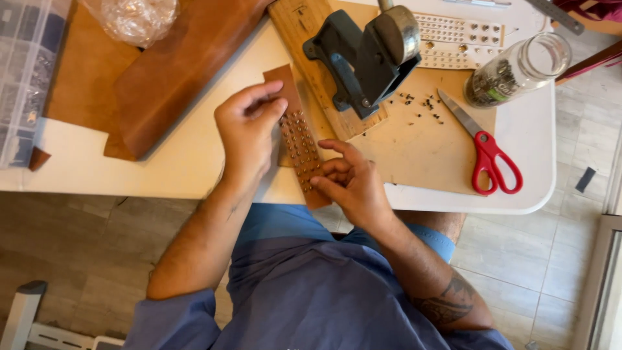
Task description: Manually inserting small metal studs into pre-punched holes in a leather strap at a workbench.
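A narrow brown leather strip (297,133) studded with rows of small metal rivets lies across the white table's front edge. My left hand (249,126) grips the strip's left side near its upper end, thumb and fingers curled onto it. My right hand (350,181) holds the strip's lower end, fingertips pinching its right edge near the studs. Just beyond the strip stands a blue hand press (366,55) on a wooden board (310,48).
Red-handled scissors (486,152) lie on a tan leather sheet (414,146) with loose rivets (421,102). A glass jar (518,68) of rivets lies on its side at right. Brown leather pieces (165,74), a clear organiser box (23,71) and a studded white strip (457,39) sit further back.
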